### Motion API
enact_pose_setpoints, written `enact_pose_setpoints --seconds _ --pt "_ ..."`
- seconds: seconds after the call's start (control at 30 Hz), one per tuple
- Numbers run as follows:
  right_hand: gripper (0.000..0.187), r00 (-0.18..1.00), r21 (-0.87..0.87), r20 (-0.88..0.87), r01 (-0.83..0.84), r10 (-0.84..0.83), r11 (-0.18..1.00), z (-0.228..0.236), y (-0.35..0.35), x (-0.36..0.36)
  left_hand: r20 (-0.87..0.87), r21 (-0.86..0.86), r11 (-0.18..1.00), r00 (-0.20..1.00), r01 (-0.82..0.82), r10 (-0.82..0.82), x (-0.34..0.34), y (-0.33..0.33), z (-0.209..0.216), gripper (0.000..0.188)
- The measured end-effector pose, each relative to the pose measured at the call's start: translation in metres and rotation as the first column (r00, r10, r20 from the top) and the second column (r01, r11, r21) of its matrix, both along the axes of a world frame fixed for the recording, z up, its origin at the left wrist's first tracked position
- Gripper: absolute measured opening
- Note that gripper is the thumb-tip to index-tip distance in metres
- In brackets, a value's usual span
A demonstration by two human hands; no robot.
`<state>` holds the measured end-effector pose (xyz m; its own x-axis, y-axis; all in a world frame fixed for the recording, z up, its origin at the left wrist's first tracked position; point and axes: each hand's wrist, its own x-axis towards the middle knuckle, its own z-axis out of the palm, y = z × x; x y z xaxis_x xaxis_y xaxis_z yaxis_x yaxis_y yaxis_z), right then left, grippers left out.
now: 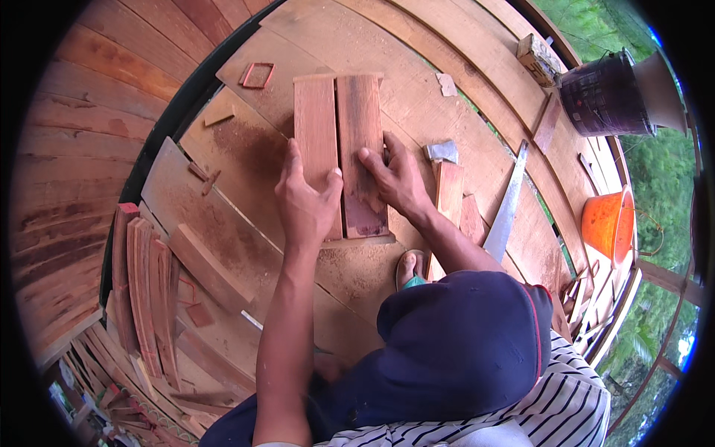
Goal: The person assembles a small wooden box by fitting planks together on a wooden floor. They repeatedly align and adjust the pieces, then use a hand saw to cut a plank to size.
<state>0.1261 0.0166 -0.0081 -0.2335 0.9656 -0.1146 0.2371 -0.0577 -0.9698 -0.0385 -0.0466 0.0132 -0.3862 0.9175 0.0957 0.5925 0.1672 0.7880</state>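
A small wooden box [316, 112] with two reddish boards along its upper face lies in front of me. A narrow dark gap runs between the boards, and the right one is darker and stained. My left hand [305, 201] grips the box's left side, its thumb on the left board near the gap. Around the right edge curls my right hand [398, 175], with its thumb lying on the dark board. The fingers of both hands are partly hidden at the box's sides. Thin end pieces stick out slightly at the far and near ends.
Right of the box are a metal tool head [442, 151], a wood piece [449, 190] and a handsaw [508, 201]. Farther right stand an orange bucket [602, 222] and a dark bucket [603, 95]. Wood strips [145, 290] lie at left. Sawdust covers the plank floor [342, 279].
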Motion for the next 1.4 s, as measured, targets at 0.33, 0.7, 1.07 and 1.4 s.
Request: enact_pose_setpoints --seconds 0.33,0.7,1.07,1.4 --pt "0.046 1.000 -0.094 -0.015 -0.015 0.013 0.995 0.011 -0.003 -0.008 -0.035 0.036 0.999 0.999 -0.009 0.010 -0.002 -0.002 0.000 0.077" --pt "0.047 0.999 -0.018 0.002 0.039 -0.039 0.999 0.001 -0.007 -0.012 -0.010 -0.005 1.000 1.000 -0.017 0.017 0.000 0.002 0.003 0.076" --pt "0.060 0.999 0.002 0.041 -0.020 0.020 1.000 -0.003 -0.016 -0.002 0.124 -0.198 0.980 0.992 -0.008 0.033 0.003 -0.004 0.023 0.087" --pt "0.062 0.986 -0.370 0.019 -0.145 0.163 0.917 0.020 0.000 0.007 0.071 -0.257 0.966 0.997 -0.011 0.030 0.002 -0.004 0.024 0.091"
